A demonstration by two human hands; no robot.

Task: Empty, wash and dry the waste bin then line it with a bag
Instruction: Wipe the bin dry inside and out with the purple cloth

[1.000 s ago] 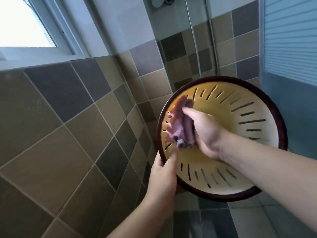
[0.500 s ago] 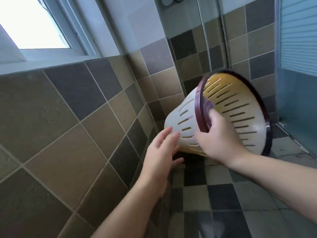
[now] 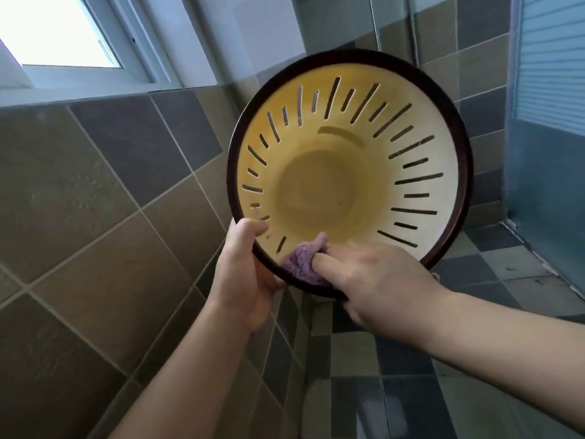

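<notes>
The waste bin [image 3: 421, 147] is a cream plastic basket with slotted walls and a dark maroon rim. It is held up in the air with its mouth facing me, so I see its empty inside and round bottom. My left hand [image 3: 243, 274] grips the rim at the lower left, thumb inside the bin. My right hand [image 3: 373, 280] holds a purple cloth [image 3: 300, 264] and presses it against the lower rim and inner wall.
A tiled wall [image 3: 95, 217] of brown and grey squares runs along the left, with a window [image 3: 63, 36] above it. Shower pipes [image 3: 414, 30] hang at the back corner. A blue louvred door [image 3: 550, 90] stands at the right. Checked floor tiles [image 3: 490, 274] lie below.
The bin has been turned from side-on back to mouth-on. My left hand, open beside it before, now grips the rim. My right hand moved the cloth to the lower rim.
</notes>
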